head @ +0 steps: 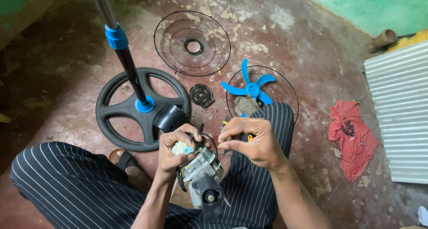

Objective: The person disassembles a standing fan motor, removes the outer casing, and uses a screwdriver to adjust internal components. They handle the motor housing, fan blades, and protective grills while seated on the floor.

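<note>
Nearest the camera, one grey fan motor (203, 171) sits between the person's knees, its black shaft end pointing back at the lens. One left hand (176, 149) grips the motor's top at about ten o'clock from the shaft, fingers clamped around a small white-and-blue plastic part on the housing. One right hand (252, 142) hovers at two o'clock from the motor, fingers curled shut around a tool with an orange-and-black handle (246, 136); its tip is hidden behind the hand. Two legs in black trousers with thin white stripes (67, 180) frame the work, and one sandal (122, 157) shows at nine o'clock from the motor.

On the worn red floor (285, 37) lie two round wire grilles: one empty grille (192, 43) at twelve o'clock, and one second grille (278, 88) at one o'clock holding the single blue fan blade (252, 87) with a piece of grey cloth beside it. One small black perforated disc (202, 95) lies between the grilles. One black wheel-shaped stand base (133, 108) sits at eleven o'clock, with one pole (117, 41) rising from a blue collar and carrying one more blue clamp higher up. One black cylindrical cover (169, 117) rests against the base's rim.

One crumpled red garment (352, 137) with a dark print lies at three o'clock, just beside one corrugated grey sheet (399, 113). One brown pipe end (383, 39) sits by the green wall.
</note>
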